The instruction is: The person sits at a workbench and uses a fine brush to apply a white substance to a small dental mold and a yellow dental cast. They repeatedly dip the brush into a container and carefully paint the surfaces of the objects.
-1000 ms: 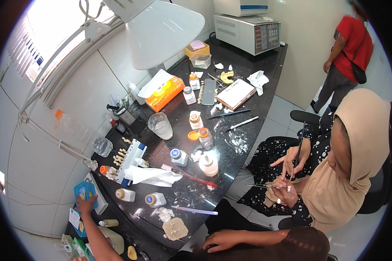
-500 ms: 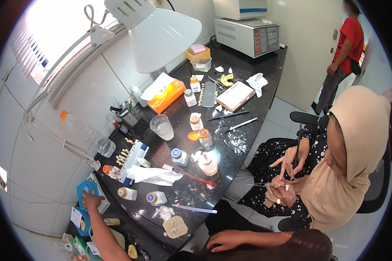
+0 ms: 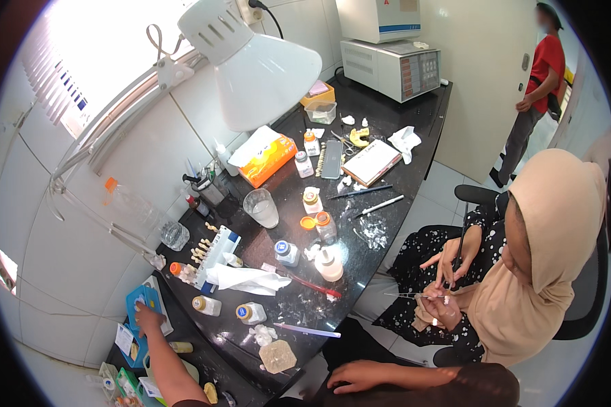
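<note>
Dark worktop [image 3: 402, 112] is crowded toward the tiled wall, with more open room along its front edge past the white pen [image 3: 380, 205]. Left hand [image 3: 149, 319] is at the blue tray [image 3: 132, 297], tight between wall and white box [image 3: 164, 323], fingers bent over it, grip can't tell; right hand [image 3: 352, 376] lies off the edge, fingers loosely spread, nothing visible held.
</note>
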